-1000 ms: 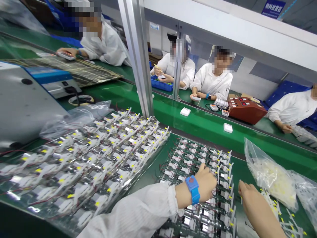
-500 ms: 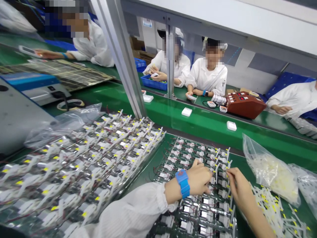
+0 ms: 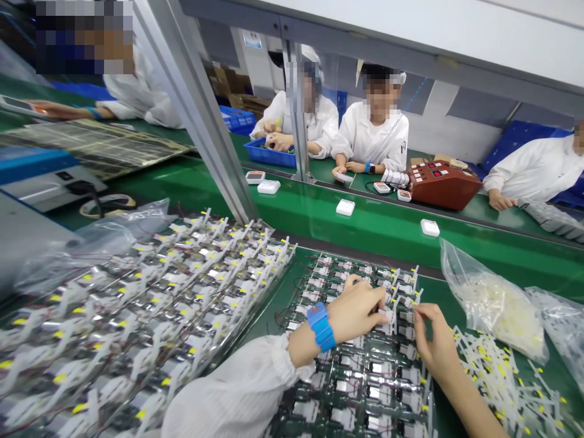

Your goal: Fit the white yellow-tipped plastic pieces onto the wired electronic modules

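Note:
My left hand, with a blue wrist strap, bends over a clear tray of small parts. Its thumb and forefinger come together at a small white part in a right-hand column; what lies between them is partly hidden. My right hand is closed in a pinch at the tray's right edge, on the end of a white plastic strip. Similar strips lie across the parts at the tray's far right. Beside my right forearm is a loose pile of white strips with yellow tips.
A larger tray of parts with strips covers the left side. Clear bags lie at right. Beyond, white devices sit on a green belt. A metal post stands ahead. Co-workers in white sit across the belt.
The view has turned slightly, so most things sit further left. Both hands stay over the same part of the tray, the left thumb and forefinger shifting a little.

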`<state>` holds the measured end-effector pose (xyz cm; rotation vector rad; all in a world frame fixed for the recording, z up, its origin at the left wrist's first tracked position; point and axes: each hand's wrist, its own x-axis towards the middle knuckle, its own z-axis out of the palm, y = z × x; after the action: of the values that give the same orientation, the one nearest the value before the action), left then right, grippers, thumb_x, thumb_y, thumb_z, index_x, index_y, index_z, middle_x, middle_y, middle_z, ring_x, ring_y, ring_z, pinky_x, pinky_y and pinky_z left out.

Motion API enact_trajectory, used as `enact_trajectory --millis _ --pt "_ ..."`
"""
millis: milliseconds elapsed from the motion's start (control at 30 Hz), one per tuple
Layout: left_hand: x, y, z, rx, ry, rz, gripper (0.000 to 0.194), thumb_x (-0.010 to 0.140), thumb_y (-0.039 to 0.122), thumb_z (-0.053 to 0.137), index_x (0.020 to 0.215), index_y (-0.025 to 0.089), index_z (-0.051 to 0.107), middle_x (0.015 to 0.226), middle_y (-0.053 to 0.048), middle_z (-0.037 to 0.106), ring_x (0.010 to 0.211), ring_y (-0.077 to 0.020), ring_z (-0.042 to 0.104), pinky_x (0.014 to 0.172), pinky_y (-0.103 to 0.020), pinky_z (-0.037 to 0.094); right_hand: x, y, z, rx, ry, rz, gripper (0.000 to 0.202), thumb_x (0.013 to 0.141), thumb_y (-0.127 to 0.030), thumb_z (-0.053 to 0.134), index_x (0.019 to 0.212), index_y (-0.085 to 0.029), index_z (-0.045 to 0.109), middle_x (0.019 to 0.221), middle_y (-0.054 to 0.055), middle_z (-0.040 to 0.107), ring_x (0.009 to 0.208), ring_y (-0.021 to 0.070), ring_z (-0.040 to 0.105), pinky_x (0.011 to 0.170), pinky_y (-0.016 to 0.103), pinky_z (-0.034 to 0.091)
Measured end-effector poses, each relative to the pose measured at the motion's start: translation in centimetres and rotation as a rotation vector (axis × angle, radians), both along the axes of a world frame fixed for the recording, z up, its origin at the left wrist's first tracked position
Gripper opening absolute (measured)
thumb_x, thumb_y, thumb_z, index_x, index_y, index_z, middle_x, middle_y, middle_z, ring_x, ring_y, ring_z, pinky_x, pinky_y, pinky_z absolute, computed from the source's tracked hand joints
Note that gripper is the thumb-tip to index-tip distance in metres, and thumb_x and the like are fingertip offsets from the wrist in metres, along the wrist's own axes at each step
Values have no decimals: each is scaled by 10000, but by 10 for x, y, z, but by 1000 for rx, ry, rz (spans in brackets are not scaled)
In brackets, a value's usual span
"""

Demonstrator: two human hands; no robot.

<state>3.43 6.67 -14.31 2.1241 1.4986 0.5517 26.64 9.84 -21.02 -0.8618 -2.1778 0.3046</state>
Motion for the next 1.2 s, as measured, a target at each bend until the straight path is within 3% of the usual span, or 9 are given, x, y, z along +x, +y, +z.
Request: enact_trajectory --millis 267,467,700,900,1200 --pt "3 2 2 -3 -164 76 191 802 334 744 903 212 638 884 23 703 917 -179 611 962 -392 302 1 -1 -2 85 19 17 221 911 -89 494 1092 -204 545 948 88 644 885 218 641 773 387 545" --pt "4 5 0 39 -204 68 154 835 371 705 957 278 717 974 30 745 1015 -193 606 1010 -413 255 -3 -5 6 118 165 -14 239 899 -79 543 1095 -213 572 928 75 656 866 214 653 756 378 553" --pt "7 3 -3 106 -255 64 155 801 370 738 938 299 736 959 35 742 1031 -190 590 1036 -419 229 -7 -9 5 -20 317 -38 225 899 -83 571 1076 -218 601 946 67 689 909 212 666 795 379 553" --pt "9 3 -7 123 -267 53 210 788 448 724 935 300 742 959 14 734 1019 -202 593 1070 -461 199 -8 -14 6 -139 383 26 217 901 -88 583 1054 -231 639 957 68 720 916 220 679 801 395 555" --pt "12 1 -4 108 -244 22 201 738 405 778 907 298 752 940 8 730 1028 -204 593 1083 -486 177 -9 -19 4 -230 467 -36 144 898 -153 618 1003 -228 682 920 60 739 893 214 691 800 372 570"
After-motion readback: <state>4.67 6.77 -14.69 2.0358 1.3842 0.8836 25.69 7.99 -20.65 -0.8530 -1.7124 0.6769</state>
